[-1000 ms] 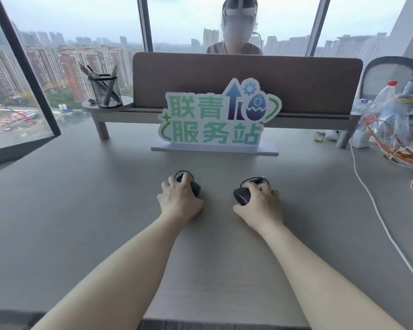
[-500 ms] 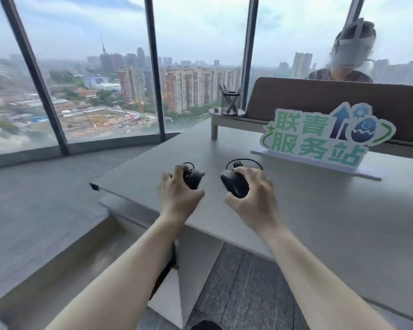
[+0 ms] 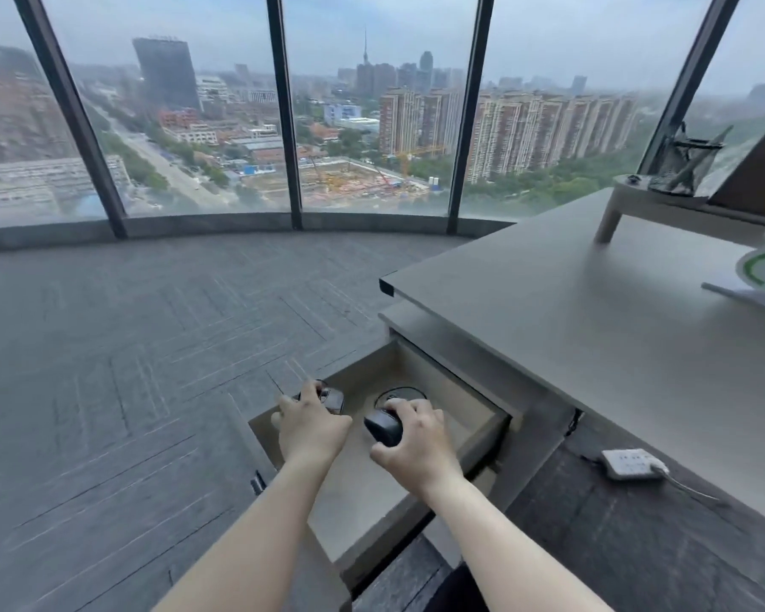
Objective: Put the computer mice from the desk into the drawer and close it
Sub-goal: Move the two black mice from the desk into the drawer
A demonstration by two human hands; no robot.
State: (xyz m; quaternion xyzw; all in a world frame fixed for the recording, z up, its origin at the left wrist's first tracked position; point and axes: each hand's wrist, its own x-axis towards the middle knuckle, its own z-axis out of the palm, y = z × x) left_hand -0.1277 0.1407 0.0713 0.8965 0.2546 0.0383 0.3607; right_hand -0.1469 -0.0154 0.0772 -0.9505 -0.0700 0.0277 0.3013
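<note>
both hands have swung off the counter (image 3: 592, 329) since the earlier frame and now hang over the open drawer (image 3: 482, 428) beneath its left end. i have my left hand (image 3: 312, 428) curled around one mouse (image 3: 330, 399) above the drawer's outer edge, and my right hand (image 3: 416, 448) wrapped around a second mouse (image 3: 383, 428) over the drawer's middle; neither hand is spread. a loop of cord (image 3: 400, 393) shows beyond the right hand, inside the drawer.

risk, as i judge it: the left mouse sits close to the drawer's rim, so letting go there could drop it to the carpet (image 3: 129, 368). a trailing cord could also catch between drawer and frame when i push it shut.

count: two mice, two hands, one drawer, one power strip (image 3: 632, 463) on the floor at right, one pen cup (image 3: 681, 170) on the raised shelf.
</note>
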